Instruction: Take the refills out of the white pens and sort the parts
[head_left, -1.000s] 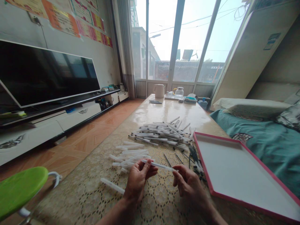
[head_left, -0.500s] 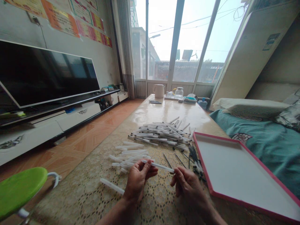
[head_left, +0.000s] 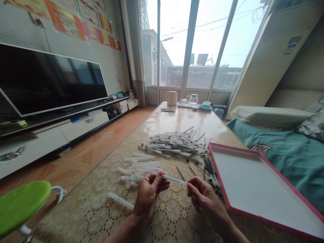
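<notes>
A white pen barrel [head_left: 174, 179] slants above the table, pinched at its left end between the thumb and fingers of my left hand [head_left: 149, 192]. The fingertips of my right hand [head_left: 202, 193] close on the barrel's right end; any small part between them is hidden. Loose white barrels [head_left: 141, 168] lie just beyond my left hand, and a single one [head_left: 120, 200] rests beside its wrist. Thin dark refills [head_left: 180, 172] and a bunch of black pen parts [head_left: 212, 172] lie beyond my right hand. Farther back is a heap of white pens with dark ends [head_left: 174, 143].
A shallow white tray with a pink rim [head_left: 219, 180] sits at the table's right side. At the far end stand a beige jug [head_left: 171, 98] and a glass pitcher [head_left: 193, 100]. A green stool [head_left: 25, 206] is at the left, a teal-covered seat [head_left: 288, 148] at the right.
My right hand has shifted slightly right, and its fingers have changed their pinch at the barrel's end. My left hand has stayed nearly still.
</notes>
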The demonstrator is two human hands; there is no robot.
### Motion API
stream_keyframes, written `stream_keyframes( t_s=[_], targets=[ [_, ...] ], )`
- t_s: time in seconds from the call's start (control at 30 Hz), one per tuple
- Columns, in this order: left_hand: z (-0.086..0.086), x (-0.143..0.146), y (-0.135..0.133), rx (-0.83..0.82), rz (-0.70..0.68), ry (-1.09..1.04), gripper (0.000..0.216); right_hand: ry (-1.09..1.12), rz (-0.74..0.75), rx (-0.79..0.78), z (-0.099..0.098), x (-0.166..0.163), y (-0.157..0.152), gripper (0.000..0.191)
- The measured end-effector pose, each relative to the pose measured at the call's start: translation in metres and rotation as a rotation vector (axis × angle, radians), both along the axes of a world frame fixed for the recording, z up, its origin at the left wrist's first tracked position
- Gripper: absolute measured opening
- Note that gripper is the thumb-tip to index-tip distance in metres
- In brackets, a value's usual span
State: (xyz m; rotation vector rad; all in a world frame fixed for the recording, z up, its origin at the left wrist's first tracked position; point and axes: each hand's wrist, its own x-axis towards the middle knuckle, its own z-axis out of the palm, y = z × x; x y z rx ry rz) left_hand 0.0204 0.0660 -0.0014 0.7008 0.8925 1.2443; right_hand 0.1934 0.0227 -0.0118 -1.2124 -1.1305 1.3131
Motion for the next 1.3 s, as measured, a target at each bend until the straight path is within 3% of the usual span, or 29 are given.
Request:
stream_keyframes(
  t_s=[0.13,0.27,0.43,0.53,0.7,0.8,0.9,1.0,1.1,1.3],
  targets=[
    [0.004,-0.004,0.002,-0.028,0.113,-0.032,0.020,-0.077,-0.074,0.055,0.005,0.007,0.000,0.032],
    [0.009,-0.014,0.009,-0.030,0.322,-0.092,0.014,-0.234,-0.269,0.143,0.014,0.026,0.001,0.030],
    [0.008,-0.023,0.014,0.016,0.423,-0.061,0.013,-0.805,-0.712,0.307,0.016,0.050,0.003,0.023],
    [0.009,-0.023,0.013,0.070,0.437,0.038,0.022,-1.132,-0.817,0.390,0.011,0.054,0.006,0.019],
    [0.014,-0.021,0.009,0.205,0.498,0.149,0.043,-1.374,-0.780,0.384,0.016,0.049,0.006,0.021],
    [0.014,-0.020,0.007,0.220,0.497,0.176,0.039,-1.267,-0.737,0.400,0.028,0.038,0.001,0.022],
    [0.012,-0.018,0.005,0.211,0.451,0.194,0.036,-1.018,-0.377,0.353,0.040,0.017,-0.003,0.018],
    [0.010,-0.015,0.003,0.184,0.395,0.212,0.035,-1.041,-0.064,0.314,0.047,-0.007,0.003,0.012],
    [0.009,-0.012,0.002,0.162,0.361,0.213,0.035,-1.232,0.023,0.299,0.047,-0.020,0.029,0.010],
    [0.009,-0.012,0.001,0.150,0.315,0.208,0.034,-1.322,0.022,0.309,0.040,-0.034,0.102,0.019]
  ],
)
